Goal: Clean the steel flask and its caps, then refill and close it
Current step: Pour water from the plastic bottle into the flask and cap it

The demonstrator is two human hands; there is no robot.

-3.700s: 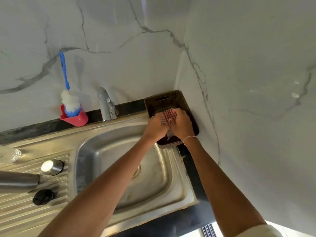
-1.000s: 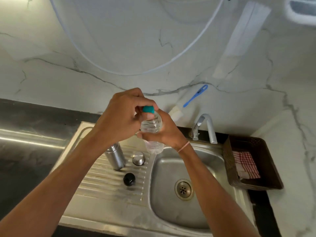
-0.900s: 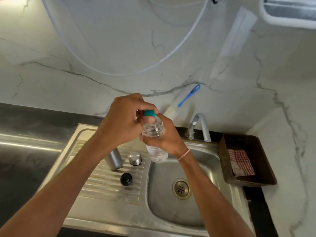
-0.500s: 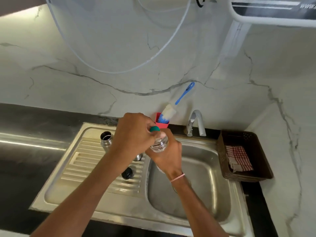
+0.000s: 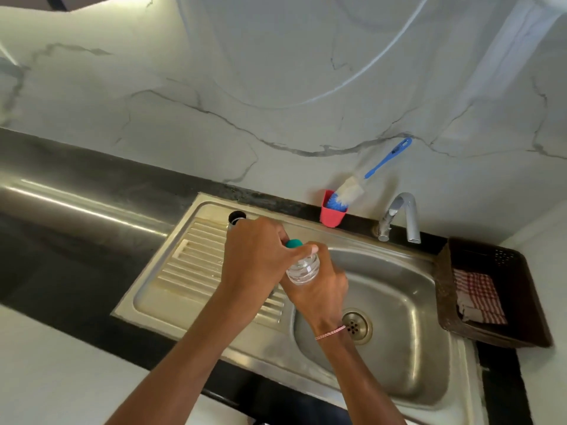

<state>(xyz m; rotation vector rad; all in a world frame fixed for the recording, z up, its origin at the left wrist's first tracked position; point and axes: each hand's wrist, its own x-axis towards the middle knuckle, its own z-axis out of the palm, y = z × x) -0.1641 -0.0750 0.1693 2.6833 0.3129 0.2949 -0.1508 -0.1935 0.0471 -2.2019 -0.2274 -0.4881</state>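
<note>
My right hand (image 5: 319,289) grips a clear plastic water bottle (image 5: 303,271) over the edge between drainboard and basin. My left hand (image 5: 254,259) pinches the bottle's teal cap (image 5: 293,243). The open mouth of the steel flask (image 5: 237,216) shows just behind my left hand on the drainboard (image 5: 190,265); its body is hidden. The flask's caps are hidden under my hands.
The sink basin with drain (image 5: 356,327) lies to the right. A tap (image 5: 402,216) stands behind it. A red cup holds a blue bottle brush (image 5: 346,194). A brown basket (image 5: 521,302) with a checked cloth (image 5: 478,296) sits at far right. Black counter extends to the left.
My hands left the cloth in the basket and took up the water bottle. The view has tilted down, and both hands with the bottle have sunk lower over the sink, covering the caps.
</note>
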